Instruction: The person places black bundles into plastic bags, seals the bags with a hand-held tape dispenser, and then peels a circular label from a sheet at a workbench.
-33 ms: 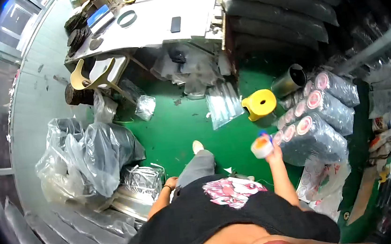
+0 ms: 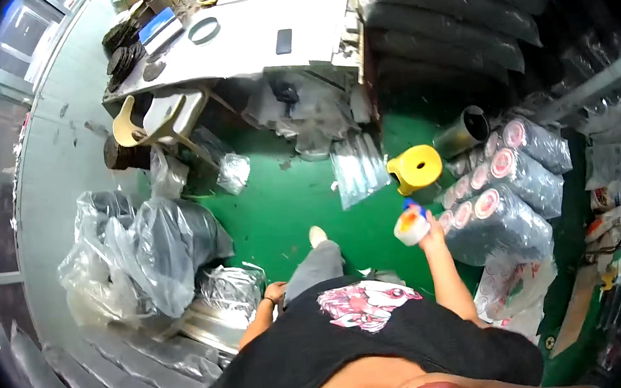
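My right hand (image 2: 433, 236) is closed around a tape dispenser (image 2: 412, 227), which carries a wide pale roll of tape and has blue and orange parts. It is held out over the green floor, short of the wrapped bundles (image 2: 500, 220) with round red-and-white ends. My left hand (image 2: 276, 291) hangs low beside my grey trouser leg (image 2: 316, 268), near a clear-plastic-wrapped silvery bundle (image 2: 234, 291). Its fingers are too small and partly hidden to read.
A yellow stool (image 2: 416, 167) and a metal cylinder (image 2: 461, 131) stand ahead to the right. A cluttered white table (image 2: 244, 47) is at the back, with a chair (image 2: 169, 121) before it. Plastic-covered bundles (image 2: 158, 246) fill the left; flat plastic bags (image 2: 359, 170) lie on the floor.
My right hand and the tape dispenser have shifted slightly left, and the dispenser has turned a little. My left hand stays beside my leg.
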{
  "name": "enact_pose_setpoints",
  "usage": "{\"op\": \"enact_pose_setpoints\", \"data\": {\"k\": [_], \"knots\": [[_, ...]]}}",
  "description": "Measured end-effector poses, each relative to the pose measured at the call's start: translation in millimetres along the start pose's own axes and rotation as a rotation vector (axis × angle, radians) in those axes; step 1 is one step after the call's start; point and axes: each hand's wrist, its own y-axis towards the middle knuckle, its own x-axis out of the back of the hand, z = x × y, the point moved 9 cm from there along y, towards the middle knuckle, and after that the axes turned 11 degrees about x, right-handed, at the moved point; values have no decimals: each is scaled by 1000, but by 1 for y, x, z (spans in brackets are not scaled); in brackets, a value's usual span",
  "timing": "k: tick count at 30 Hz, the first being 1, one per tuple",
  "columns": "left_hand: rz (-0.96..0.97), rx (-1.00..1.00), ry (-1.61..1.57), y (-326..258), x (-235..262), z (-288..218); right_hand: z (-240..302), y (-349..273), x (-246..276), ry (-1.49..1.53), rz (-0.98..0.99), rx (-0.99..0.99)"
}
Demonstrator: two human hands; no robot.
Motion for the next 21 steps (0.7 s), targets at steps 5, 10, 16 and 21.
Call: {"op": "enact_pose_setpoints", "data": {"k": [5,10,16,21], "knots": [[2,336,-426,43,132,77,-80,52,-276,-620,-3,284],[-420,280,-370,137,349,99,-153,189,-470,-866,251,268],[-431,121,-378,252,490,-107,-139,404,-689,-1229,215,619],[-388,-64,-165,265,636,-323,-197,485,-868,-1858,166,703]]}}
